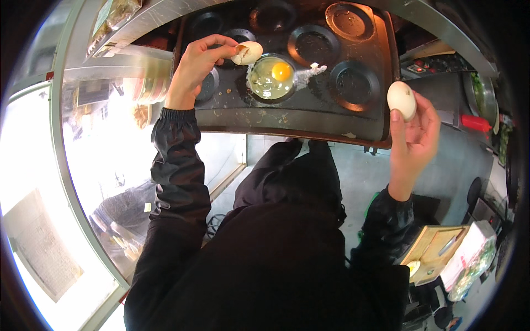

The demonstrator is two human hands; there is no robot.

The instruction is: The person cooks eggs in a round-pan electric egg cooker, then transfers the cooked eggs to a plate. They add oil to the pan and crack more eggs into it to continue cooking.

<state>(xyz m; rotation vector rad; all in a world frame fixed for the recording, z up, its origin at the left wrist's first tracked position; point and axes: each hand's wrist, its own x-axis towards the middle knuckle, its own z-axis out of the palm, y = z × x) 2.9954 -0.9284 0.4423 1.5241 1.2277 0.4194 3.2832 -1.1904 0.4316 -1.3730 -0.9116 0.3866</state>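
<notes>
Between the fingers of my left hand (198, 62) is a cracked eggshell (249, 53), held just above the left rim of a round well in a dark griddle pan (265, 120). That well contains a raw egg (269, 80) with a whole yellow yolk and clear white. A streak of egg white (311, 73) trails out to the right of it, with a small pale bit on top. Off the pan's right edge, my right hand (418, 132) grips a whole-looking pale egg (401, 100), marked by a small brown spot near its top.
Several other round wells, such as one at the right (351, 85), show no egg. A metal frame (447, 29) arches over the griddle. To the right are a red bottle (476, 123) and a metal bowl of greens (478, 89). Behind lies a wooden board (434, 248).
</notes>
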